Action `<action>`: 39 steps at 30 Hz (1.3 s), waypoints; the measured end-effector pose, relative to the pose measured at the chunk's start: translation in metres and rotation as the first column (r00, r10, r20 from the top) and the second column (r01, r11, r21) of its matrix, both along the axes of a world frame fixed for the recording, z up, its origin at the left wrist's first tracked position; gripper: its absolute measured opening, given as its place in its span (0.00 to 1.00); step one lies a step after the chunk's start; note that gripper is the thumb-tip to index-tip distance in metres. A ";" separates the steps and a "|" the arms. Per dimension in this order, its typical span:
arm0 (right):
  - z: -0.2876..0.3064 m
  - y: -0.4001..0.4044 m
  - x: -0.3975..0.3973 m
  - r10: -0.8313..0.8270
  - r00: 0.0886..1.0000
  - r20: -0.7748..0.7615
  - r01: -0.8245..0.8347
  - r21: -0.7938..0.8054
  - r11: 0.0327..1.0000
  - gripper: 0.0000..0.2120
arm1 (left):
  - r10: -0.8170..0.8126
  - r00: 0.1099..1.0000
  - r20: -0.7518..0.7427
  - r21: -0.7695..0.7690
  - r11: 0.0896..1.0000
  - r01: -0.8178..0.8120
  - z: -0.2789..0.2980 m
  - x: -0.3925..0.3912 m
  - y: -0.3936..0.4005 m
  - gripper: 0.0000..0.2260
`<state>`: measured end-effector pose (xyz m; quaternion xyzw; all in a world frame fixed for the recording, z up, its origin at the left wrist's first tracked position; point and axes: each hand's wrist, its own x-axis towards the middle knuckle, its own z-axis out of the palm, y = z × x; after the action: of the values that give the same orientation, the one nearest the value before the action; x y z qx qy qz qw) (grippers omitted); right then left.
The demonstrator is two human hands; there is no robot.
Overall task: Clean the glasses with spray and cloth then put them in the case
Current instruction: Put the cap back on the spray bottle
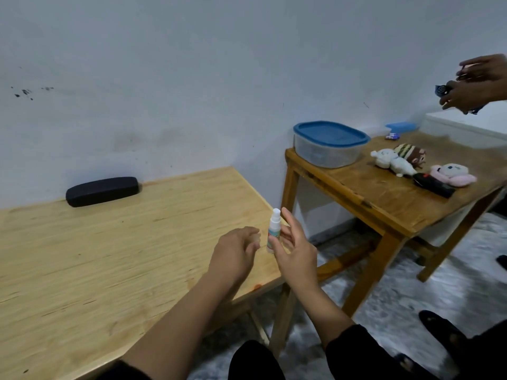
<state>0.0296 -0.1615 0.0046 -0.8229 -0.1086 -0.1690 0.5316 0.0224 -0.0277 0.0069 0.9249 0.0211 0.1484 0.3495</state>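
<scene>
A small white spray bottle (pixel 273 229) stands upright near the right edge of the light wooden table (pixel 109 256). My left hand (pixel 233 252) hovers just left of the bottle with its fingers loosely bent and blurred, holding nothing. My right hand (pixel 297 249) is just right of the bottle, fingers spread and straight, the thumb close to the bottle's base. A black glasses case (pixel 102 191) lies closed at the table's back edge against the wall. No glasses and no cloth are in view.
To the right stands a darker wooden table (pixel 384 204) with a blue-lidded plastic box (pixel 329 145), several plush toys (pixel 397 160) and a dark object. Another person's hands (pixel 474 83) hold something at the upper right. Feet in dark shoes (pixel 441 330) are on the floor.
</scene>
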 end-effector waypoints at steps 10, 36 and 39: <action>0.007 -0.008 0.008 0.101 0.995 -0.018 -0.101 -0.016 0.995 0.32 | 0.049 0.972 0.231 -0.492 0.867 0.073 0.057 0.013 0.003 0.12; 0.045 -0.006 0.011 0.335 0.939 -0.080 -0.331 0.065 0.941 0.34 | -0.007 0.976 0.219 -0.580 0.803 0.136 0.048 -0.006 -0.003 0.08; 0.049 -0.003 0.012 0.342 0.934 -0.102 -0.336 0.066 0.939 0.33 | 0.019 0.976 0.219 -0.604 0.787 0.120 0.047 -0.007 -0.004 0.08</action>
<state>0.0414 -0.1646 0.0537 -0.7871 -0.2149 -0.0310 0.5774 0.0158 -0.0314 0.0542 0.7399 0.0055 0.2220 0.6350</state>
